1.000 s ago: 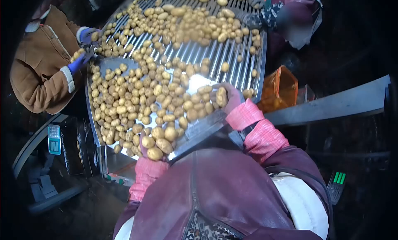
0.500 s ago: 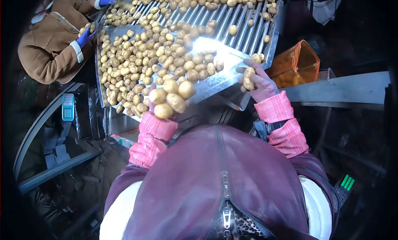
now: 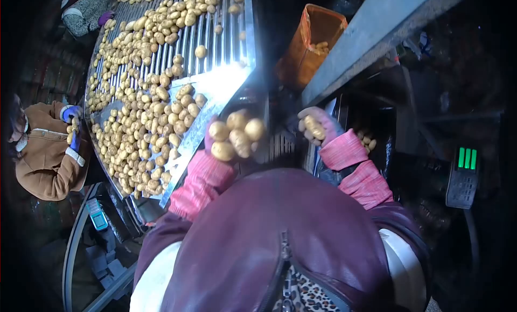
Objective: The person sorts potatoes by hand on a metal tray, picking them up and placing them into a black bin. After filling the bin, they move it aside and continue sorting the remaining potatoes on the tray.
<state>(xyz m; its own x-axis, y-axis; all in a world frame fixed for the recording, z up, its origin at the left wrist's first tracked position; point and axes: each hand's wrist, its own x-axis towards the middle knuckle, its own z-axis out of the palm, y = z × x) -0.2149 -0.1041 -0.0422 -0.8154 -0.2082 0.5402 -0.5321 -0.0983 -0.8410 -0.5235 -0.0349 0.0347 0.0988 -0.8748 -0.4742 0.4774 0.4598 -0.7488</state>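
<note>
Several potatoes (image 3: 239, 142) are heaped in my left hand (image 3: 209, 135), which is cupped beneath them in front of my chest. My right hand (image 3: 329, 123), in a pinkish glove, has its fingers curled around an elongated potato (image 3: 314, 127); any others in that grip are hidden. To the left lies a metal sorting table (image 3: 212, 104) with many loose potatoes (image 3: 145, 134) spread over it. Both hands are off the table, beyond its near right edge.
An orange sack (image 3: 301, 53) with potatoes inside stands ahead, beside a grey metal beam (image 3: 371, 37). More potatoes (image 3: 367, 142) sit low beyond my right wrist. A person in a brown jacket (image 3: 51, 150) handles potatoes at left. A device with green digits (image 3: 463, 174) is at right.
My view has turned right, so the table now appears farther left. My left hand has moved off the table's edge with its potatoes. The right hand still holds its potato.
</note>
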